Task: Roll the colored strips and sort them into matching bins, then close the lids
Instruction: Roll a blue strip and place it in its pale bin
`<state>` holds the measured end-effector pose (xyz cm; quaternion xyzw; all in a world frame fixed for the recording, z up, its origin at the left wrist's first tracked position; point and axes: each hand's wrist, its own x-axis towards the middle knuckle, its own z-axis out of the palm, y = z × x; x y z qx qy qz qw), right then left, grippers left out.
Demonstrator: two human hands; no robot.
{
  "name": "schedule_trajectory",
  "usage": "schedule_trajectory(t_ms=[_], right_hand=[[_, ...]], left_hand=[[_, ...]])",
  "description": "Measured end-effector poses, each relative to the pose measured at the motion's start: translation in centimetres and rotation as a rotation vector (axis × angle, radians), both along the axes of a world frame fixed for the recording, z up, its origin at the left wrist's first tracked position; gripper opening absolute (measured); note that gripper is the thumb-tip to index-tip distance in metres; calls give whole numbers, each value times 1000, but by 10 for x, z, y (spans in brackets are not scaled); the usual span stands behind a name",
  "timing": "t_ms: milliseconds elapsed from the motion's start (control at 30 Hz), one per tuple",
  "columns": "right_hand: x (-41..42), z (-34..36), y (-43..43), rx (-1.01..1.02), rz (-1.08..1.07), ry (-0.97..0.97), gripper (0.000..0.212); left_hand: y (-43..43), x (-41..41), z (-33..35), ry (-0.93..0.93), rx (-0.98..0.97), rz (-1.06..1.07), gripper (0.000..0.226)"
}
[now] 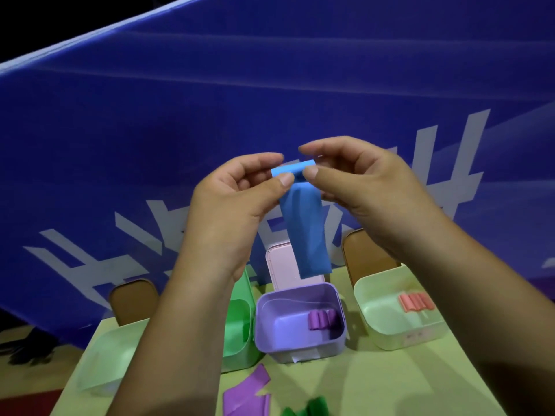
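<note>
I see a wide blue banner [210,100] behind a pale green table [375,385]. Four open bins stand on it: a clear bin [96,355] far left, a green bin [238,357], a purple bin [300,352] with purple rolls [321,319] inside, and a white bin [399,340] holding pink rolls [416,301]. Above them my left hand [237,199] and right hand [360,187] meet. Each pinches an end of the blue strip [306,229], rolled at the top, with its tail hanging free. Loose purple strips [246,394] and green strips [312,411] lie at the near edge.
</note>
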<state>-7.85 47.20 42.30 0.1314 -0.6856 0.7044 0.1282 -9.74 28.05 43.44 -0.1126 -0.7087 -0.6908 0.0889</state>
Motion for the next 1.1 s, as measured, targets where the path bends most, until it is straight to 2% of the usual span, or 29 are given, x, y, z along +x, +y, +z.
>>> schedule_trajectory(t_ms=[200,500,667,900,1100], right_hand=[[-1,-10,-6,-16,-41,-25,16],[-6,-20,-13,14,-49,21,19],[-10,-22,-16,-28,-15,-21,27],[-14,-22,-24,-100,40,-102,15],[-20,-24,-30,-104,45,-105,16]], left_hand=[[-7,-2,-10,-5,-44,-21,32],[-15,-3,-17,-35,-16,-13,19],[-19,-5,-20,11,-58,26,28],[-24,-8,-20,54,-65,26,35],[-32,-10,-25,-1,-30,12,35]])
